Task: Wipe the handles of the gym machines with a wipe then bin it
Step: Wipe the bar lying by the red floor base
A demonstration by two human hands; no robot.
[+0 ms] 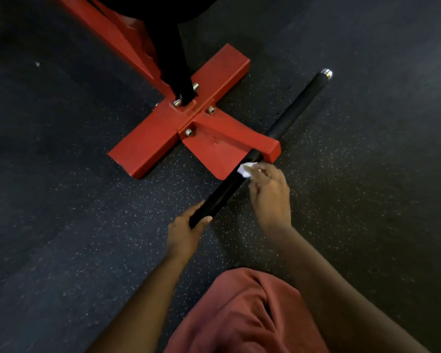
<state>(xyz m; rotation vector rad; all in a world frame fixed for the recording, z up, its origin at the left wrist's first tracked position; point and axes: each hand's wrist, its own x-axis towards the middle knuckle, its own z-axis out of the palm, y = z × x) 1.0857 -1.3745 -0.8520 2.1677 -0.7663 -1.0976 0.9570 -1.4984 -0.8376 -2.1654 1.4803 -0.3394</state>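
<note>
Both your bare arms reach forward and down, the left one from the bottom middle and the right one from the bottom right. Your left hand (187, 234) is curled round the near end of the black handle (294, 109), thumb on top. Your right hand (271, 192) is further out, back of the hand up, its fingertips pinching the white wipe (245, 169) against that handle.

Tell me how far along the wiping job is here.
Done: nothing visibly finished. In hand: left hand grips the black handle at its near end; right hand holds the wipe against it beside the red base. Left: probably the far stretch to the chrome cap, then binning; no bin in view.
</note>
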